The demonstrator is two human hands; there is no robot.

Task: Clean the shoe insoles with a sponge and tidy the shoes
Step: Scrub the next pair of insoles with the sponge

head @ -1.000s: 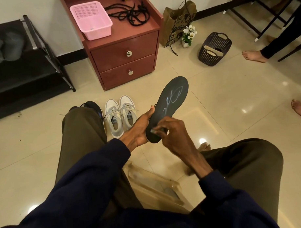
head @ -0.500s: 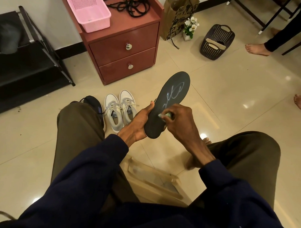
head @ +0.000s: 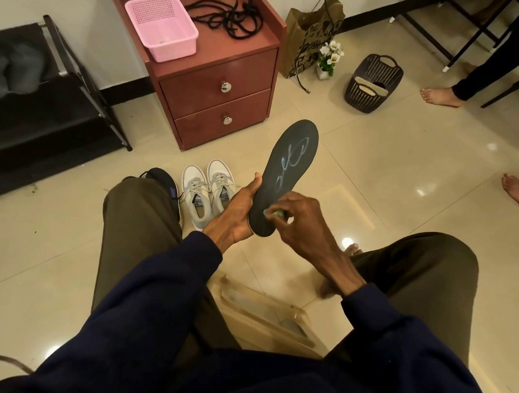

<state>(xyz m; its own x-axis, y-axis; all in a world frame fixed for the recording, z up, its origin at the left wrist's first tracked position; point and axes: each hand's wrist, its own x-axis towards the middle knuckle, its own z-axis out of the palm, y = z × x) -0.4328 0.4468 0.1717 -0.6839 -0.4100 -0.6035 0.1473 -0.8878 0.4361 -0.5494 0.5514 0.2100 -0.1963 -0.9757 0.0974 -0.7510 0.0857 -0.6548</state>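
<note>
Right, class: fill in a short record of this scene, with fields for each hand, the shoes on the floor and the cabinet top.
Holding: left hand grips the black insole near its heel end
Wiping: right hand pinches a small sponge against the insole
Insole marks: pale scribble on upper half
Floor: pair of grey sneakers, dark shoe beside them
Cabinet top: pink basket, black laces

Black insole (head: 288, 173) tilted; sponge (head: 276, 214) seemingly touching.
</note>
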